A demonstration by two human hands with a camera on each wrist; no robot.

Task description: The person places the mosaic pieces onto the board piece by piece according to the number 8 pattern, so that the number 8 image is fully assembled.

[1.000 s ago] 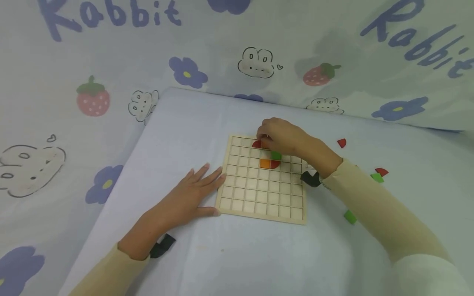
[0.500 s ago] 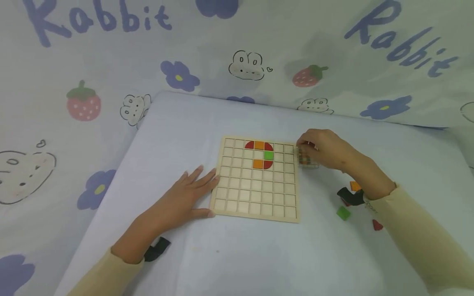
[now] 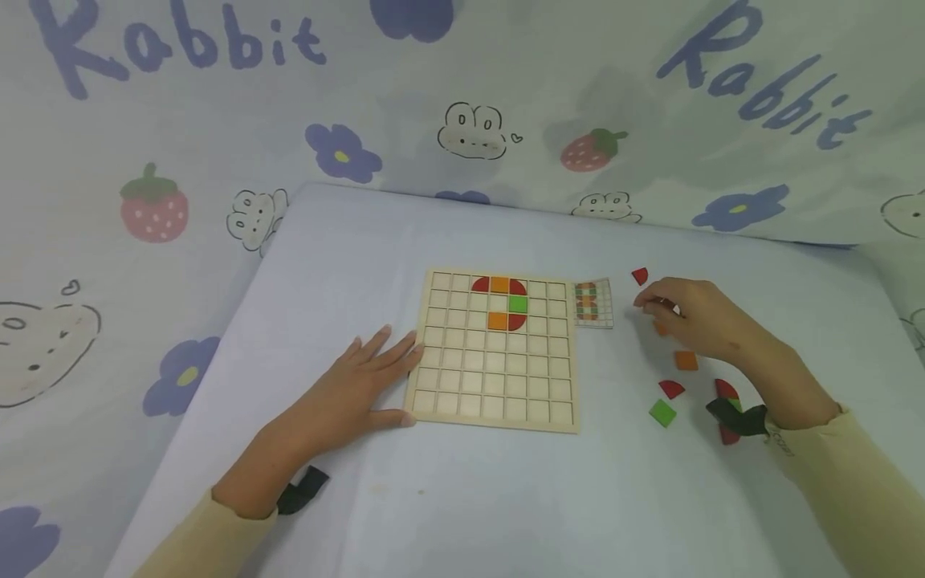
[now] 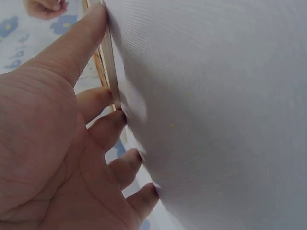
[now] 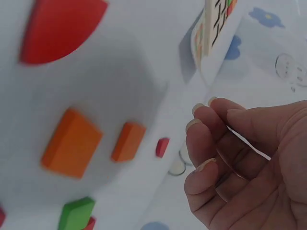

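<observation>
Backdrop is a pale printed sheet (image 3: 217, 120): purple "Rabbit" lettering (image 3: 173, 44) top left and again top right, pink strawberries (image 3: 153, 205), purple flowers (image 3: 343, 152), outlined bunny faces (image 3: 473, 131). It hangs behind the table and down its left side. Table has a plain pale lilac cover (image 3: 448, 498).

A small pattern card (image 3: 594, 303) with a red, orange and green grid lies flat, touching the right edge of the board (image 3: 499, 401) near its far corner.

Loose pieces on the cover to the right of the card:
- A red quarter-round (image 3: 639, 276), farthest back.
- An orange square (image 3: 686, 360).
- A red quarter-round (image 3: 670, 388).
- A green square (image 3: 662, 413), nearest.

All lie apart from each other.
</observation>
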